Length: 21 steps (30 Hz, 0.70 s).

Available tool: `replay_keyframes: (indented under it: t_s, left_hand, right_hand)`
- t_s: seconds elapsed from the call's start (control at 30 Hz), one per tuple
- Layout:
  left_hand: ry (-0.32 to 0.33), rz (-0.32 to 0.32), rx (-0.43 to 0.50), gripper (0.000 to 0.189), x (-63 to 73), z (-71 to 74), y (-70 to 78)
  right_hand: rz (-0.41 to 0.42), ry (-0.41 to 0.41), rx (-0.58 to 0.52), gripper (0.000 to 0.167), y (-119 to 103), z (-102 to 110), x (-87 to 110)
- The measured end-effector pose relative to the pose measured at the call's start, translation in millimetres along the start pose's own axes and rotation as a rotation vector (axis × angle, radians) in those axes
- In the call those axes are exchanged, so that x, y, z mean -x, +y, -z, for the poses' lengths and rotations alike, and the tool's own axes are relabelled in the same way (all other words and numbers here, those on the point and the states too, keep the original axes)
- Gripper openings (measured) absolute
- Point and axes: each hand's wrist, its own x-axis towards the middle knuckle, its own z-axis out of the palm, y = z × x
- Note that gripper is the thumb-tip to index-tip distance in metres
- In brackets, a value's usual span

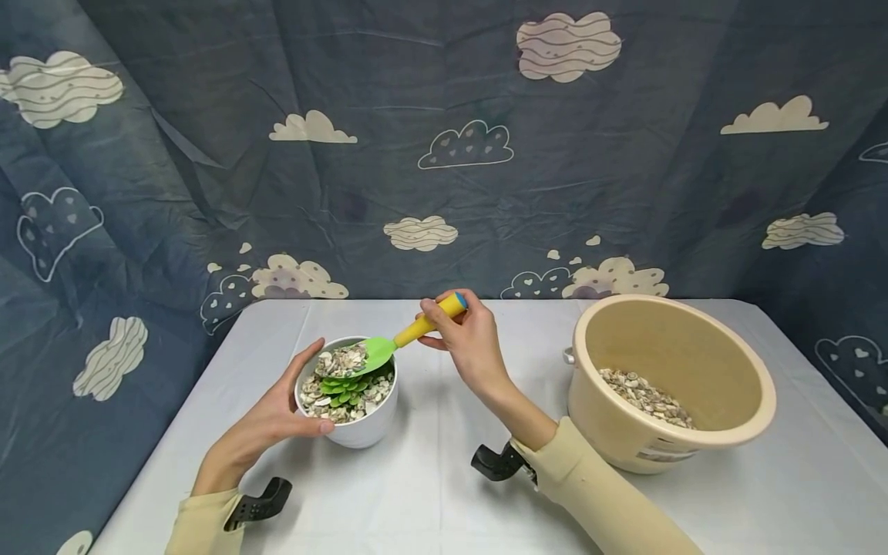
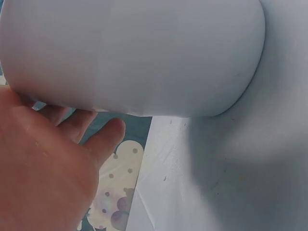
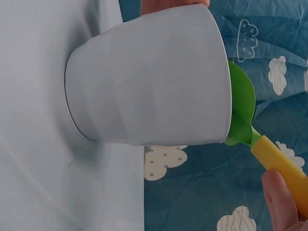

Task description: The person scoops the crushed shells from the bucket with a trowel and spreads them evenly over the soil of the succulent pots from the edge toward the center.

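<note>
A white flower pot [image 1: 368, 428] stands on the table with a green leafy succulent [image 1: 343, 388] in it, ringed by pale stone chips [image 1: 326, 407]. My left hand [image 1: 274, 412] holds the pot from the left, thumb at the near side of the rim and fingers round the far side. With my right hand [image 1: 472, 339] I grip the yellow handle of a small garden trowel [image 1: 418, 330]. Its green blade [image 3: 243, 103], loaded with chips, hangs tilted over the pot's far side and hides some of the leaves. In the left wrist view the pot wall [image 2: 139, 53] fills the top.
At the right stands a large beige bucket [image 1: 590, 432] with a layer of stone chips [image 1: 645, 397] on its bottom. A white cloth covers the table [image 1: 416, 501]. Behind it hangs a dark blue curtain [image 1: 388, 85] with cloud prints.
</note>
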Motion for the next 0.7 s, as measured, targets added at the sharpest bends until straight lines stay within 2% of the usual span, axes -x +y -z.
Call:
replay_keyframes:
  t_s: [0.23,0.3,0.5,0.57,0.7]
  left_hand:
    - [0.018,-0.013,-0.044,0.113,-0.8,-0.4,-2.1]
    - [0.008,-0.015,-0.019,0.112,-0.7,-0.9,-1.9]
    - [-0.04,-0.016,0.155,0.111,0.0,-2.5,-1.7]
    - [-0.041,-0.018,0.168,0.111,0.3,-2.4,-1.7]
    - [-0.03,-0.031,0.128,0.11,0.5,-1.2,-1.8]
  right_hand:
    - [-0.002,-0.006,0.011,0.035,-0.9,-0.5,0.3]
    - [-0.001,-0.005,0.017,0.036,-1.0,-0.7,0.1]
    - [-0.002,-0.008,0.032,0.036,-1.3,-1.6,0.1]
    - [0.001,-0.009,0.037,0.036,-1.7,-1.9,0.1]
    - [0.009,-0.011,0.043,0.036,-2.5,-2.3,-0.2]
